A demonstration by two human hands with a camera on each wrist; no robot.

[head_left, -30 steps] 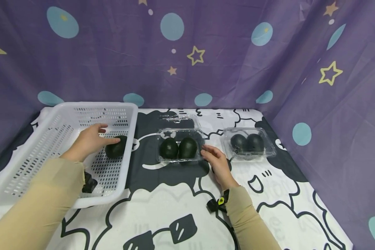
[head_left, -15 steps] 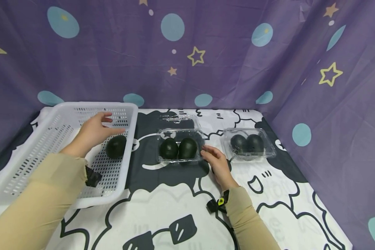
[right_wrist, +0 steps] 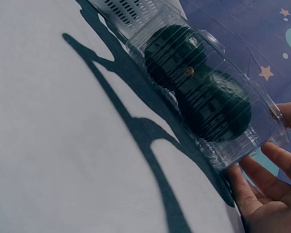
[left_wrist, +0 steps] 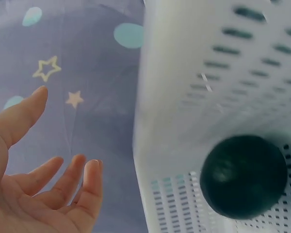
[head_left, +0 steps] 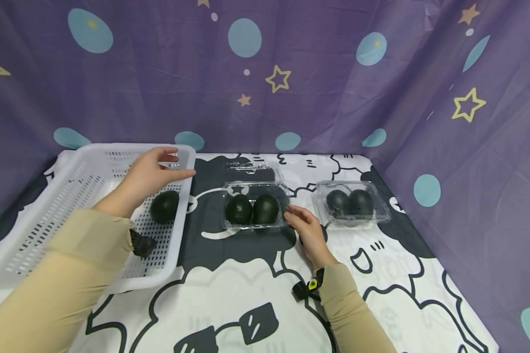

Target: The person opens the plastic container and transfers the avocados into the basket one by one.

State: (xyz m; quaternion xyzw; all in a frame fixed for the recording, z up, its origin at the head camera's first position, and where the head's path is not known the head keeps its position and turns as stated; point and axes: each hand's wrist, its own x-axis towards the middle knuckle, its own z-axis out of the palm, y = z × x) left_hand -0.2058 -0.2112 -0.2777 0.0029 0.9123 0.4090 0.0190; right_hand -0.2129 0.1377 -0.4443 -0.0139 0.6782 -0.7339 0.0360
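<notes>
My left hand [head_left: 152,171] is over the right side of a white plastic basket [head_left: 186,191], fingers extended and holding nothing. Below it, a dark green avocado [head_left: 164,207] lies on the basket floor; the left wrist view shows this avocado [left_wrist: 243,176] beside the basket wall. Two avocados [head_left: 265,209] sit side by side in a clear plastic clamshell box [head_left: 229,189], its lid [head_left: 253,171] raised at the back. The fingertips of my right hand [head_left: 311,235] are at the box's right end. In the right wrist view, thumb and fingers of this hand [right_wrist: 274,204] are spread along that end.
To the right stands another clear clamshell box [head_left: 380,215], holding two avocados [head_left: 360,203] beneath clear plastic. A patterned black-and-white cloth [head_left: 247,279] covers the table. Behind and on the right hangs a purple curtain [head_left: 318,113].
My left hand has left the avocado in the basket, rising and moving right toward the basket's far right corner. The right hand and both boxes have stayed put.
</notes>
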